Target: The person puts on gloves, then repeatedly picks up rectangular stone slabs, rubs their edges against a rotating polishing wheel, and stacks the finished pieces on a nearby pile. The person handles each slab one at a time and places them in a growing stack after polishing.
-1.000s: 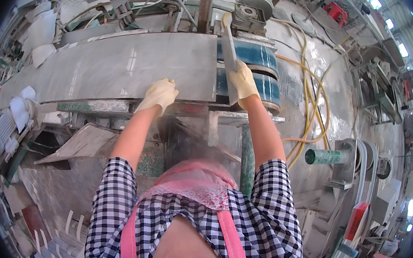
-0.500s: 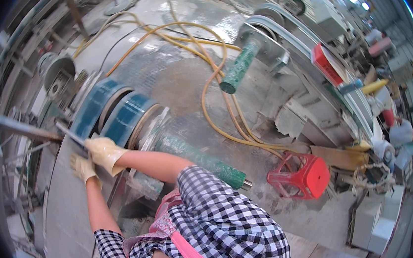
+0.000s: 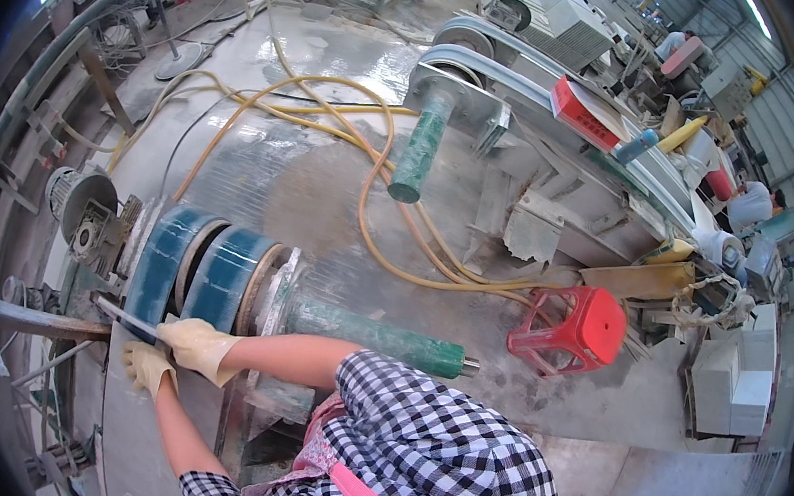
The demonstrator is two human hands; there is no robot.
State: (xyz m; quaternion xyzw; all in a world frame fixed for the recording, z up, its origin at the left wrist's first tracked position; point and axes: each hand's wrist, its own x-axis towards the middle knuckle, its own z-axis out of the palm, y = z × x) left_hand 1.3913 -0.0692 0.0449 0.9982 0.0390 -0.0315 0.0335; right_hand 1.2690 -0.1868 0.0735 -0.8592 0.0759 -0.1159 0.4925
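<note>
My right hand (image 3: 199,348), in a cream rubber glove, is closed around the near end of a thin, pale, flat strip (image 3: 126,316). The strip points left, just below two wide blue belts (image 3: 225,275) running over wheels on a machine. Just below it, my left hand (image 3: 150,368), gloved alike, lies at the top of a grey board (image 3: 159,436). Its fingers are bent a little and look apart, with nothing visible in them. The strip's underside and the left fingertips are partly hidden. A green cylinder (image 3: 379,335) extends from the belt wheels past my right forearm.
Right of the machine stands a red plastic stool (image 3: 590,329). Yellow and orange hoses (image 3: 370,178) loop across the wet floor. A second belt machine with a green cylinder (image 3: 422,150) stands ahead, carrying a red box (image 3: 587,113). A metal bar (image 3: 37,317) juts in from the left.
The whole view has shifted, showing more of the far floor. My left hand sits slightly lower and farther from the strip. My right hand keeps its hold on the strip.
</note>
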